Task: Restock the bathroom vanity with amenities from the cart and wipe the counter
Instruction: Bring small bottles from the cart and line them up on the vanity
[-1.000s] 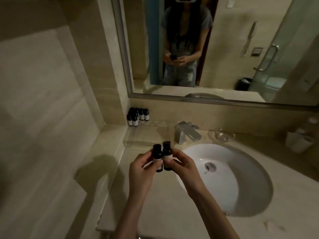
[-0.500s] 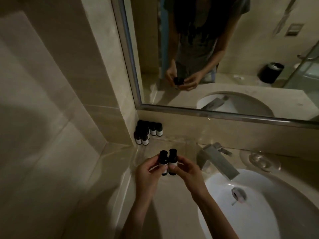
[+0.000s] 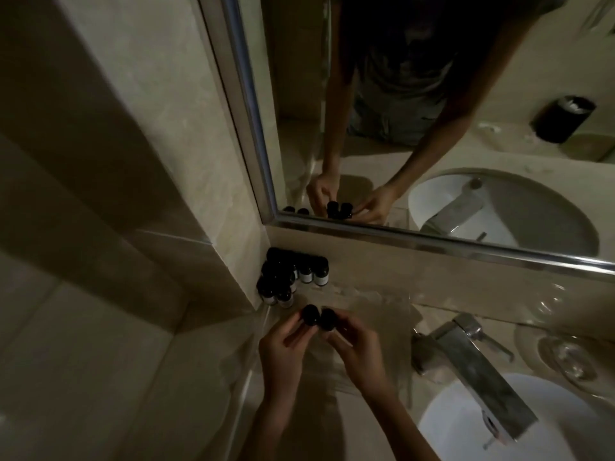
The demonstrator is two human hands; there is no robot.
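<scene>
Both hands are at the back corner of the surface (image 3: 332, 434), each holding one small dark bottle. The fingers (image 3: 293, 331) of the left hand (image 3: 283, 354) curl round the left bottle (image 3: 309, 315). The right hand (image 3: 359, 354) pinches the right bottle (image 3: 328, 318). The two bottles touch side by side, caps up, just in front of the cluster of bottles (image 3: 289, 277) standing in the corner under the mirror (image 3: 432, 94). I cannot tell whether they rest on the clear tray (image 3: 376, 304) beneath. The faucet (image 3: 472, 361) and white basin (image 3: 565, 427) lie to the right.
</scene>
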